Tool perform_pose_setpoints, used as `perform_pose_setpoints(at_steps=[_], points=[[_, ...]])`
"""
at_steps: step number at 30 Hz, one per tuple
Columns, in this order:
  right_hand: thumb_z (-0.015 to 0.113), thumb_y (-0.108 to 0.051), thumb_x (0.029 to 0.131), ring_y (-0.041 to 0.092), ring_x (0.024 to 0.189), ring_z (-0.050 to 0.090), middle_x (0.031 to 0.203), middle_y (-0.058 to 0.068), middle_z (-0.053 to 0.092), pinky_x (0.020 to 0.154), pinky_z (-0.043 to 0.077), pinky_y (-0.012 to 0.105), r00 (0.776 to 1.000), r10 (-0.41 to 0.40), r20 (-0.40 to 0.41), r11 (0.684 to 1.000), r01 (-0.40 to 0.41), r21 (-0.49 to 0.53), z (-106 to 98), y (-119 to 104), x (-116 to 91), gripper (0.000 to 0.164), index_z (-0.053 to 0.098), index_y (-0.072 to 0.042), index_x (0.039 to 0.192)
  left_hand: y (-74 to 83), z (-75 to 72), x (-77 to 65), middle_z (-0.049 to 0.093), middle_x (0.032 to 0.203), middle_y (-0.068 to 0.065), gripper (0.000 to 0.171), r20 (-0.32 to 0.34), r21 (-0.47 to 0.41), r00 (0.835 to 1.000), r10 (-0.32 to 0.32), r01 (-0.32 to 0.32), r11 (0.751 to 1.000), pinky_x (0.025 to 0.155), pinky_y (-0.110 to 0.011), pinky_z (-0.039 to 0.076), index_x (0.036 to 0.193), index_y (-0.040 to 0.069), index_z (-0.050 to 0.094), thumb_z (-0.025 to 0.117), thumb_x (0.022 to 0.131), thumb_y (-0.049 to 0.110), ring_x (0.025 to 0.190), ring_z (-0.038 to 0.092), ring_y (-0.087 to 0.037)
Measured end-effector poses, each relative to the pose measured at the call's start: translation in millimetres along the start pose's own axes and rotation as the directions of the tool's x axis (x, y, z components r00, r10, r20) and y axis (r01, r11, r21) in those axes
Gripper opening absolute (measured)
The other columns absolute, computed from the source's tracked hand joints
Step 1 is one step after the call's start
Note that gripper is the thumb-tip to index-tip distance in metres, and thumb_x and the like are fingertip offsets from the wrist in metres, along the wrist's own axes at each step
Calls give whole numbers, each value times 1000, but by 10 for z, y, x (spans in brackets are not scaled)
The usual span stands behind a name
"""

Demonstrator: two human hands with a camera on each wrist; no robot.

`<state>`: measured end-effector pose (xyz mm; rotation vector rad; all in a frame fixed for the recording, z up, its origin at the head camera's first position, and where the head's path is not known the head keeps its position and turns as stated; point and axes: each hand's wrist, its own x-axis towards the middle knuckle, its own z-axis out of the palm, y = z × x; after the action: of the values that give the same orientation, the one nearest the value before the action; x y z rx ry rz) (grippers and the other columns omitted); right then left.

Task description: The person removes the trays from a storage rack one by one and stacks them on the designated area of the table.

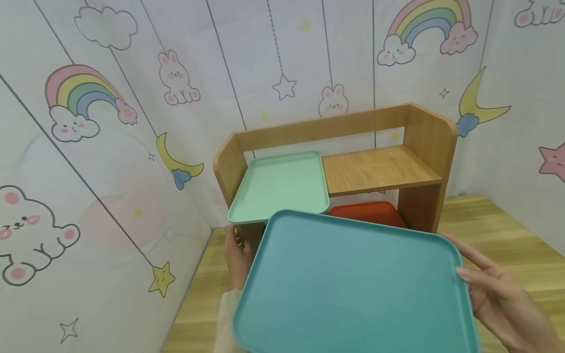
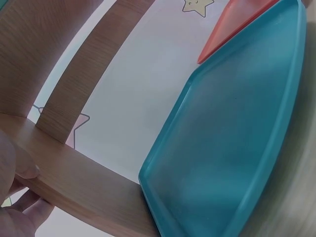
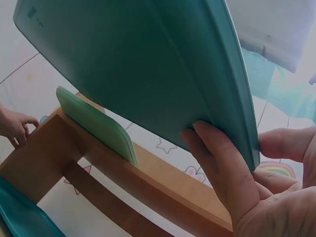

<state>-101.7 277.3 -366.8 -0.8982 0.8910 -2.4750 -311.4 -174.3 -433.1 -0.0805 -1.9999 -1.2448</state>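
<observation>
A teal tray, tilted, is held up in front of the wooden shelf. My right hand pinches its right edge, thumb on the upper face and fingers on the underside. My left hand is at the shelf's left side, below a mint green tray on the upper board. In the left wrist view, the left thumb and fingers grip the edge of the side panel. Inside the lower level lies a second teal tray, hidden in the head view by the raised one.
A red tray lies under the upper board on the right, partly covered by the raised tray. The shelf stands on a wood-grain table, against a wall printed with rainbows, rabbits and stars.
</observation>
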Motion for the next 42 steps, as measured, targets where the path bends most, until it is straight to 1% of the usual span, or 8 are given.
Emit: perform_pose_setpoints(at_steps=[5, 7, 12, 17, 19, 26, 34, 42], points=[[0, 2, 99, 29, 99, 65, 127, 17, 59, 91, 54, 41, 998, 58, -39, 997, -60, -52, -14, 32, -18, 62, 19, -22, 154, 56, -32, -10, 59, 115, -24, 55, -4, 24, 1000, 10, -10, 1000, 78, -51, 58, 132, 5, 49, 53, 82, -16, 95, 65, -41], [1, 2, 99, 29, 97, 65, 130, 15, 57, 90, 54, 41, 996, 74, -48, 996, -76, -46, -31, 48, -32, 62, 20, -22, 153, 43, -29, -8, 59, 114, -25, 55, -8, 37, 1000, 8, -8, 999, 77, -50, 58, 131, 5, 50, 54, 81, -17, 94, 65, -41], [3, 2, 100, 29, 107, 62, 143, 10, 49, 93, 53, 41, 993, 107, -46, 994, -108, -26, -113, 81, -67, 62, 22, -24, 153, 28, -28, -3, 58, 114, -26, 55, 0, 46, 1000, -7, 7, 999, 79, -50, 58, 131, 5, 49, 54, 81, -17, 96, 65, -42], [3, 3, 100, 24, 104, 63, 137, 12, 53, 92, 54, 39, 992, 124, -30, 989, -126, -74, -197, 125, -89, 63, 20, -25, 153, 58, -37, -3, 58, 118, -25, 55, 13, 50, 1000, -16, 16, 999, 80, -50, 57, 133, 6, 49, 55, 82, -15, 98, 65, -42], [4, 3, 100, 23, 102, 64, 135, 11, 56, 90, 55, 38, 989, 140, -46, 986, -143, -83, -226, 146, -100, 63, 25, -26, 152, 75, -41, -2, 58, 117, -25, 55, 12, 55, 1000, -12, 11, 998, 80, -50, 57, 133, 5, 49, 55, 82, -15, 98, 65, -42], [7, -3, 102, 26, 113, 61, 136, 6, 55, 95, 52, 42, 963, 256, -87, 966, -257, -2, -355, 200, -148, 62, 35, -35, 147, 97, -41, 4, 58, 117, -25, 53, 18, 72, 1000, 2, -3, 997, 80, -50, 57, 132, 4, 48, 56, 83, -14, 98, 65, -42], [8, -1, 102, 28, 119, 57, 142, 3, 51, 98, 50, 45, 963, 261, -68, 965, -261, 3, -450, 293, -166, 63, 35, -35, 147, 97, -45, 4, 57, 118, -25, 53, 27, 63, 999, -18, 16, 998, 81, -50, 57, 133, 5, 48, 55, 84, -14, 100, 64, -42], [10, -3, 103, 25, 119, 58, 136, 2, 57, 97, 50, 44, 943, 311, -117, 950, -312, 5, -532, 349, -168, 62, 46, -38, 140, 104, -51, 3, 57, 119, -24, 55, 35, 59, 999, -25, 23, 998, 81, -50, 57, 135, 5, 47, 54, 84, -14, 100, 64, -42]])
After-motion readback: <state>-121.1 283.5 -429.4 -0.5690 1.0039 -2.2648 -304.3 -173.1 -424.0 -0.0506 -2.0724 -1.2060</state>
